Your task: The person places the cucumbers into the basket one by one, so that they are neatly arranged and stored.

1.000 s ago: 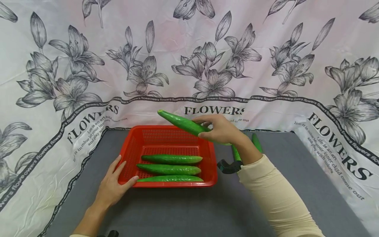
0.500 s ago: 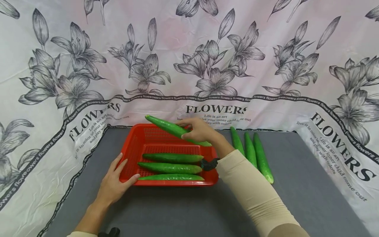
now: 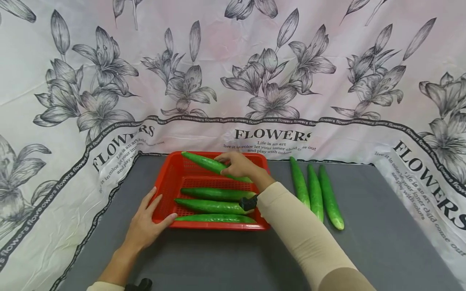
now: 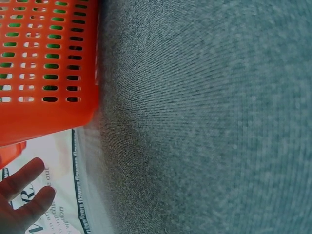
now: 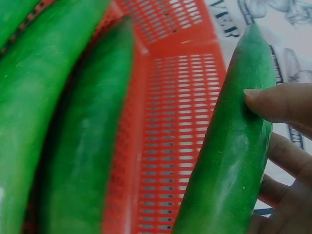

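Note:
My right hand grips a green cucumber around its middle, over the back part of the red plastic basket. In the right wrist view the thumb presses on that cucumber, with the other fingers behind it. Three more cucumbers lie side by side in the basket's front half, the front one partly hidden by the rim. At the basket's front left corner is my left hand, its fingers spread and its thumb along the rim. Those fingers look straight in the left wrist view.
Three cucumbers lie on the grey table to the right of the basket, partly behind my right sleeve. A flower-printed cloth hangs behind and along the sides of the table.
My right hand has carried the cucumber left and down, from above the basket's right side to low over its back part. The left hand has stayed at the basket's corner.

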The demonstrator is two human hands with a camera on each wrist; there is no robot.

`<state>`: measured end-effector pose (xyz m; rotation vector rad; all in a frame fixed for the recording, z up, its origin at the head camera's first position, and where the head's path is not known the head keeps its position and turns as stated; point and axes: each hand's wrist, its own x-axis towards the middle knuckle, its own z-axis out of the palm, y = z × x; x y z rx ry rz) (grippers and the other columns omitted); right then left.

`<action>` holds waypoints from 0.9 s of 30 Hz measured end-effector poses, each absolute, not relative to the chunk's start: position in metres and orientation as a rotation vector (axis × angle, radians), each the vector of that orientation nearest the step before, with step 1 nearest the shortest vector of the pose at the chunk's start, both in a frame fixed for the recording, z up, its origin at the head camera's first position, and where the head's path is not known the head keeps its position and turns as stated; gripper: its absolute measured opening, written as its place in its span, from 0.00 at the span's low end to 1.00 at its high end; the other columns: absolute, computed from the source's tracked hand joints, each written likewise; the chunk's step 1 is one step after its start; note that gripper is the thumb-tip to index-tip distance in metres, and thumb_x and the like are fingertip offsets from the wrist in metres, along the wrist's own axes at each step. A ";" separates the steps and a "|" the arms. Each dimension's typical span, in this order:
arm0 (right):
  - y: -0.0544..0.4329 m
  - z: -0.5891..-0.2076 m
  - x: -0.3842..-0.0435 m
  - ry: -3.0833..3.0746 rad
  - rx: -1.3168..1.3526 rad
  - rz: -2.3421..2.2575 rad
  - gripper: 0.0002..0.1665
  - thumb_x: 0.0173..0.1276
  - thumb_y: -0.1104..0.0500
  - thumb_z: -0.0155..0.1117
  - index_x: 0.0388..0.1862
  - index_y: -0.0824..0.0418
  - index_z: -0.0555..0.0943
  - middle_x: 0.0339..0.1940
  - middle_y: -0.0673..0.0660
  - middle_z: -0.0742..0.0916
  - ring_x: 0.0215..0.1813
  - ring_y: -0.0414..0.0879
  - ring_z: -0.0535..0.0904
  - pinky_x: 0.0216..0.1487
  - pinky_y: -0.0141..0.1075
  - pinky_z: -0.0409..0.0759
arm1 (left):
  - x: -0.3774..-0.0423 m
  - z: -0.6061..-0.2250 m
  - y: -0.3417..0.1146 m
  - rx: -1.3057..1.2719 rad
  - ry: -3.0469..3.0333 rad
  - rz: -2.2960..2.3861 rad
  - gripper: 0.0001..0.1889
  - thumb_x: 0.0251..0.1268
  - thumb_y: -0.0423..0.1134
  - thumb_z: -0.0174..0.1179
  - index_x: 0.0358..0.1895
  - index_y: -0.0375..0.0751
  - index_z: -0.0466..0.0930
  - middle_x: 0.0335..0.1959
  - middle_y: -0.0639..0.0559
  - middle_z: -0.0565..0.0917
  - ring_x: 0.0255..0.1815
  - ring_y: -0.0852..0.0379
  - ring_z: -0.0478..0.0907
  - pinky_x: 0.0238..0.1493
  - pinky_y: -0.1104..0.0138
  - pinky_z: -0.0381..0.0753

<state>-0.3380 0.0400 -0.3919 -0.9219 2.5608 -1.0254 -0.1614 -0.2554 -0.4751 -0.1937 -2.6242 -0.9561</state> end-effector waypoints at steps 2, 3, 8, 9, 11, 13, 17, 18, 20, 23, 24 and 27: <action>0.038 -0.399 -0.340 2.571 -0.901 -0.982 0.29 0.59 0.65 0.69 0.62 0.57 0.78 0.52 0.54 0.83 0.51 0.47 0.78 0.51 0.40 0.75 | -0.161 -0.475 -0.255 -0.196 -2.623 -0.961 0.40 0.55 0.55 0.69 0.67 0.33 0.70 0.74 0.47 0.57 0.66 0.38 0.61 0.55 0.39 0.66; 0.037 -0.403 -0.341 2.576 -0.885 -0.965 0.29 0.59 0.65 0.69 0.62 0.56 0.78 0.52 0.54 0.83 0.51 0.47 0.78 0.51 0.40 0.75 | -0.162 -0.475 -0.254 -0.197 -2.623 -0.961 0.40 0.55 0.55 0.69 0.67 0.33 0.70 0.74 0.47 0.57 0.66 0.38 0.61 0.55 0.39 0.65; 0.033 -0.416 -0.343 2.560 -0.846 -0.936 0.28 0.59 0.66 0.70 0.61 0.56 0.79 0.51 0.53 0.84 0.52 0.48 0.78 0.52 0.41 0.75 | -0.163 -0.477 -0.253 -0.201 -2.625 -0.968 0.40 0.55 0.56 0.68 0.67 0.33 0.69 0.74 0.48 0.57 0.66 0.39 0.61 0.55 0.39 0.66; 0.033 -0.418 -0.343 2.549 -0.840 -0.943 0.28 0.59 0.66 0.70 0.60 0.56 0.80 0.50 0.52 0.84 0.51 0.48 0.78 0.52 0.41 0.75 | -0.163 -0.477 -0.253 -0.200 -2.626 -0.970 0.41 0.55 0.56 0.68 0.67 0.33 0.69 0.74 0.47 0.57 0.67 0.39 0.61 0.55 0.39 0.66; 0.031 -0.421 -0.342 2.535 -0.844 -0.938 0.27 0.60 0.67 0.69 0.60 0.55 0.80 0.49 0.51 0.84 0.49 0.46 0.79 0.50 0.40 0.76 | -0.162 -0.476 -0.254 -0.194 -2.623 -0.978 0.41 0.55 0.55 0.69 0.67 0.33 0.69 0.74 0.47 0.57 0.66 0.39 0.61 0.55 0.39 0.66; 0.030 -0.424 -0.342 2.533 -0.862 -0.918 0.27 0.59 0.67 0.69 0.59 0.55 0.81 0.46 0.50 0.85 0.47 0.45 0.79 0.49 0.39 0.76 | -0.162 -0.476 -0.255 -0.188 -2.622 -0.976 0.41 0.54 0.55 0.69 0.67 0.33 0.70 0.74 0.47 0.57 0.66 0.39 0.61 0.55 0.39 0.66; 0.028 -0.430 -0.341 2.536 -0.867 -0.842 0.26 0.59 0.66 0.69 0.58 0.54 0.81 0.46 0.48 0.85 0.45 0.42 0.78 0.48 0.37 0.75 | -0.162 -0.476 -0.256 -0.186 -2.621 -0.964 0.40 0.54 0.55 0.69 0.66 0.33 0.70 0.74 0.48 0.57 0.66 0.40 0.62 0.55 0.40 0.66; 0.028 -0.431 -0.341 2.534 -0.865 -0.831 0.26 0.59 0.66 0.69 0.58 0.54 0.81 0.46 0.48 0.85 0.45 0.42 0.78 0.48 0.38 0.75 | -0.162 -0.476 -0.256 -0.185 -2.624 -0.961 0.40 0.55 0.55 0.69 0.66 0.33 0.70 0.74 0.48 0.57 0.66 0.40 0.62 0.55 0.40 0.66; 0.028 -0.433 -0.341 2.533 -0.851 -0.815 0.26 0.59 0.66 0.68 0.58 0.54 0.81 0.48 0.48 0.84 0.47 0.43 0.77 0.50 0.39 0.74 | -0.163 -0.476 -0.256 -0.187 -2.625 -0.962 0.40 0.55 0.55 0.69 0.67 0.33 0.70 0.74 0.48 0.57 0.67 0.40 0.61 0.55 0.40 0.66; 0.028 -0.435 -0.341 2.532 -0.842 -0.782 0.26 0.60 0.66 0.68 0.59 0.53 0.81 0.51 0.48 0.84 0.50 0.44 0.77 0.53 0.40 0.74 | -0.162 -0.475 -0.256 -0.186 -2.624 -0.969 0.40 0.55 0.55 0.68 0.67 0.33 0.69 0.74 0.48 0.57 0.66 0.40 0.61 0.55 0.40 0.66; 0.027 -0.436 -0.341 2.535 -0.837 -0.771 0.26 0.60 0.66 0.67 0.58 0.53 0.81 0.51 0.48 0.84 0.51 0.44 0.77 0.54 0.40 0.73 | -0.162 -0.475 -0.255 -0.187 -2.622 -0.974 0.40 0.55 0.55 0.69 0.67 0.33 0.69 0.74 0.48 0.57 0.67 0.40 0.61 0.56 0.40 0.66; 0.026 -0.439 -0.342 2.544 -0.845 -0.745 0.24 0.60 0.67 0.66 0.56 0.54 0.83 0.50 0.47 0.85 0.54 0.44 0.77 0.56 0.39 0.72 | -0.162 -0.475 -0.255 -0.191 -2.615 -0.974 0.40 0.55 0.54 0.69 0.66 0.32 0.70 0.74 0.47 0.57 0.67 0.40 0.61 0.56 0.40 0.66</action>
